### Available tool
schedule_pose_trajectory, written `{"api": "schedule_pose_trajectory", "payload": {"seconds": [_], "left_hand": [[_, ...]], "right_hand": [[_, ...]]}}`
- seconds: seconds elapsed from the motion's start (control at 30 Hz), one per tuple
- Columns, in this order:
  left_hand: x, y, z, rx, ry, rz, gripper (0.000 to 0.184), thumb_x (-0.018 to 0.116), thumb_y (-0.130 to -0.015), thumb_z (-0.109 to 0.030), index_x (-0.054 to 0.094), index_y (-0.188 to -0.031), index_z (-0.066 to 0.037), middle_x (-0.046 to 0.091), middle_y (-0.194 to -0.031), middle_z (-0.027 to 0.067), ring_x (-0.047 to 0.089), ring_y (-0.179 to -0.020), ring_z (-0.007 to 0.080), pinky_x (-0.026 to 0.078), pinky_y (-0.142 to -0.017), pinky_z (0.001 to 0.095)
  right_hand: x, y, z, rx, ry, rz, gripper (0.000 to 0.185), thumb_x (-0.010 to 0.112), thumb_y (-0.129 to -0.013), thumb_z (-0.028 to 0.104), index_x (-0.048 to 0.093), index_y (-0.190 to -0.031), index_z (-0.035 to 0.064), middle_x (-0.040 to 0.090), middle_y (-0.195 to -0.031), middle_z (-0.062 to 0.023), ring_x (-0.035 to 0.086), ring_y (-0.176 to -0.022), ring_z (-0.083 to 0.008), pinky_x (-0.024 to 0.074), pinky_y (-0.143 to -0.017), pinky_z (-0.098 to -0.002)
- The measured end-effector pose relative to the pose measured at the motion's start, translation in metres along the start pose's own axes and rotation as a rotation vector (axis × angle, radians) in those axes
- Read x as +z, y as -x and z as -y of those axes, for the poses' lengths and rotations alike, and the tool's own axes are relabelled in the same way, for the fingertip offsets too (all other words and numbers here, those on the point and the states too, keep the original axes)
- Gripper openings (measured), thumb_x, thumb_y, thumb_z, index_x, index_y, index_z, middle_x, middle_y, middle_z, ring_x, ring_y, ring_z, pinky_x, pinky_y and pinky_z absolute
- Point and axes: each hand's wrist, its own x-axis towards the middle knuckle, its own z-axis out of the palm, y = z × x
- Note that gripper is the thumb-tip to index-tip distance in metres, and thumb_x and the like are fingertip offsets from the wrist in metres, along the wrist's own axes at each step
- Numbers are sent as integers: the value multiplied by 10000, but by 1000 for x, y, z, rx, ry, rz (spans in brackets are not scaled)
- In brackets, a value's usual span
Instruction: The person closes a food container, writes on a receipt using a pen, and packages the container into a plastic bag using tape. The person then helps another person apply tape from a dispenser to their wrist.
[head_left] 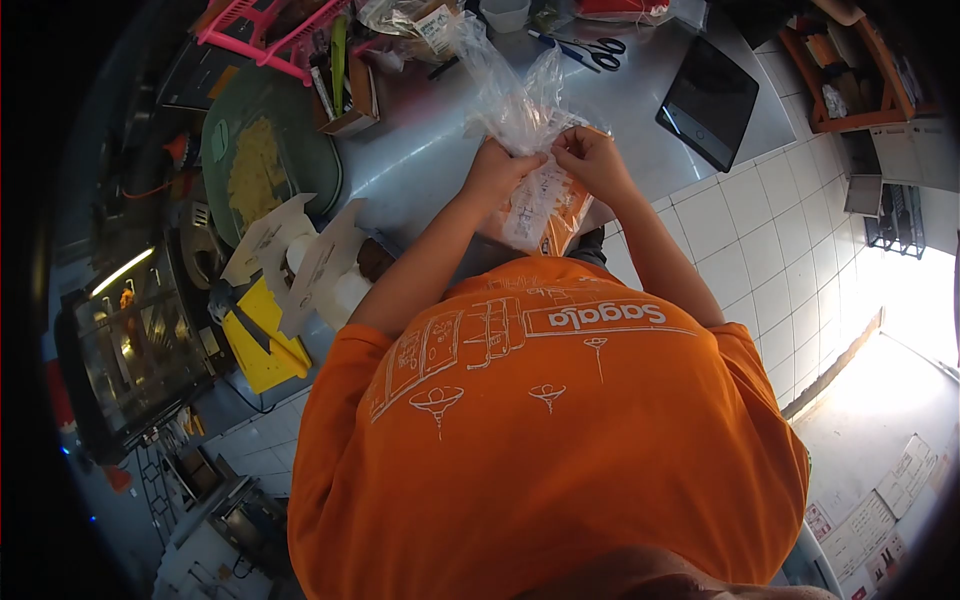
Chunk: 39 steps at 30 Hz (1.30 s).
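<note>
A clear plastic bag (523,112) stands at the near edge of the metal table, its top gathered and crumpled upward. Inside its lower part is an orange package (568,215), and a white printed slip (536,200) shows on the side facing me. My left hand (500,172) is closed on the bag's gathered neck, thumb pointing right. Close beside it, my right hand (594,162) pinches the plastic at the bag's right side. The fingertips of both hands nearly meet, and the exact fold between them is hard to make out.
A tablet (708,103) lies on the metal table (410,150) at right. Scissors (598,50) rest beyond the bag. Leftward are a small box of tools (350,95), a green lidded tub (222,130), white cartons (300,255) and a yellow object (262,335). A pink rack (265,35) stands behind.
</note>
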Motion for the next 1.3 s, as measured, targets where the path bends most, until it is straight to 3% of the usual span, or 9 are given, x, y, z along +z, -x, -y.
{"api": "schedule_pose_trajectory", "payload": {"seconds": [0.37, 0.87, 1.2, 1.3], "left_hand": [[1, 2, -7, -64, -46, -6, 274, 701, -778, -79, 631, -1024, 20, 642, -896, 54, 592, -711, 100, 464, -605, 235], [10, 5, 6, 123, -4, -80, 305, 678, -812, -80, 608, -1084, 39, 648, -1028, 103, 626, -919, 166, 498, -775, 282], [6, 2, 10, 63, 26, -57, 300, 673, -815, -70, 601, -1089, 28, 635, -986, 85, 615, -832, 136, 494, -684, 252], [5, 0, 13, 62, 157, -42, 339, 668, -812, -50, 568, -1128, 20, 620, -979, 70, 597, -793, 113, 480, -645, 239]], "right_hand": [[1, 0, -4, -14, -11, -10, 232, 676, -794, 205, 646, -912, 7, 617, -775, -27, 547, -702, -103, 464, -665, -259], [12, 13, 12, -55, 144, -140, 220, 698, -766, 188, 662, -875, 1, 643, -783, -103, 607, -712, -163, 495, -670, -304], [0, -1, 1, 21, -96, -84, 262, 616, -791, 132, 654, -1020, 12, 660, -865, -100, 642, -765, -192, 516, -702, -309], [-8, -13, 1, -14, 85, 31, 295, 606, -795, 152, 650, -1065, 43, 660, -926, -108, 643, -832, -218, 514, -759, -332]]}}
